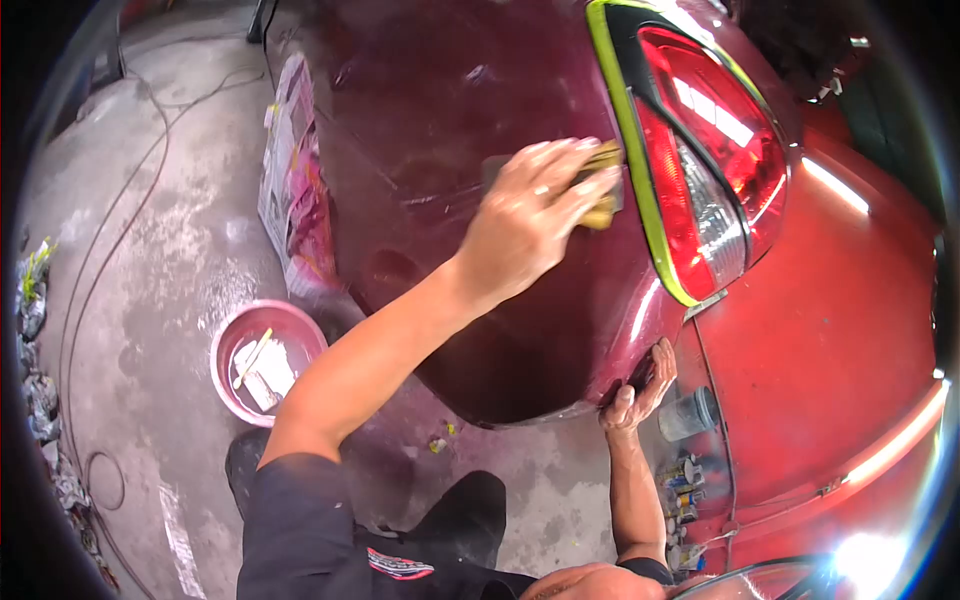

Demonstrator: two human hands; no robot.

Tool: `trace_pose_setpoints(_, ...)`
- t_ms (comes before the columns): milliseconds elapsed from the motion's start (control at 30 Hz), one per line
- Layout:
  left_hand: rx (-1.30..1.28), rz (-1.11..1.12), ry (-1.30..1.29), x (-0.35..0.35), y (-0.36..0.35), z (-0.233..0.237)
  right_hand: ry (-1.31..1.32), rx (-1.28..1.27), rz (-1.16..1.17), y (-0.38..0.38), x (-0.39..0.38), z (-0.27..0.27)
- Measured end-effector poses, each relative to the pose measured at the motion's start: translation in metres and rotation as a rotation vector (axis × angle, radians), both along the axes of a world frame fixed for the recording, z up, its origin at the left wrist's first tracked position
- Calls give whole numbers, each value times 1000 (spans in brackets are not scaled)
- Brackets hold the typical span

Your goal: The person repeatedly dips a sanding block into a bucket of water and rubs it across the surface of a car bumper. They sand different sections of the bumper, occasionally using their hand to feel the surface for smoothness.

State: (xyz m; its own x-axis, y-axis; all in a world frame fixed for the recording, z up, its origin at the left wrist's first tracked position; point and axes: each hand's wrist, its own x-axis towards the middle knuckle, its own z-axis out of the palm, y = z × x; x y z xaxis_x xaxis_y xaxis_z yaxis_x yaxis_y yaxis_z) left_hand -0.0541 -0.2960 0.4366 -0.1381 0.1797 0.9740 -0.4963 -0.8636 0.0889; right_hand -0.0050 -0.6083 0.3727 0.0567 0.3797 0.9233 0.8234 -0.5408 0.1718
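My left hand [530, 225] grips a yellow-brown block or sponge [603, 212], with something dark and flat partly hidden behind the fingers. Hand and block are over the dark maroon car panel [500, 340], just left of the tail light [710, 150]. Bright yellow-green tape [645, 200] borders that light. Lower down, my right hand [645, 385] is against the bottom corner of the panel, below the light, its fingers extended and holding nothing visible.
On the floor at the left, a pink basin [225, 365] contains white pieces and a yellowish stick. Masking sheet [300, 190] hangs beside the panel. A red car panel [830, 310], a lidded container [688, 415] and small cans [683, 475] are at the right. A hose [75, 290] crosses the floor.
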Motion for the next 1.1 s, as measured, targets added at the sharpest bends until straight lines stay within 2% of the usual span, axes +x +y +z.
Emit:
trace_pose_setpoints(100, -95, 7, 74, -1, 12, -72, -21, 9, 8, 4, 2, 2)
trace_pose_setpoints(167, -118, 1, 67, -10, 6, -65, -23, -8, -18, 3, -1, 1)
trace_pose_setpoints(267, -126, -15, 60, -3, 0, -17, -24, -20, 1, 2, 0, 1)
trace_pose_setpoints(367, -159, -60, 108, -11, -7, -35, -14, -13, 2, 3, 0, 1)
trace_pose_setpoints(433, -256, -45, 108, -19, -49, -86, 8, 4, -25, 4, -3, 1)
trace_pose_setpoints(500, -209, -72, 125, -33, -97, -125, 12, 8, -14, 4, -3, 1)
trace_pose_setpoints(600, -173, -22, 78, -21, -76, -98, -17, 5, -2, 3, 1, 1)
trace_pose_setpoints(667, -409, 132, 100, -2, -21, -31, -12, 10, -1, 9, 1, 4)
trace_pose_setpoints(733, -500, 130, 107, 9, -3, -1, -2, 2, 3, 4, -2, 2)
trace_pose_setpoints(800, -415, 33, 108, -6, -30, -30, 4, 11, 27, 5, -1, 3)
trace_pose_setpoints(900, -256, -127, 32, -38, -140, -108, 12, 14, 23, 7, 0, 1)
trace_pose_setpoints(1000, -214, -87, -3, -28, -112, -98, -5, -1, 24, 7, -1, 6)
trace_pose_setpoints(1033, -320, 126, 50, -29, -83, -70, -1, 7, 8, 8, -2, 4)
trace_pose_setpoints(1067, -555, 140, 118, -9, -46, -56, 14, 2, 1, 7, -5, 0)
trace_pose_setpoints(1100, -562, 136, 131, -7, -37, -53, 27, 12, 6, 8, -5, 1)
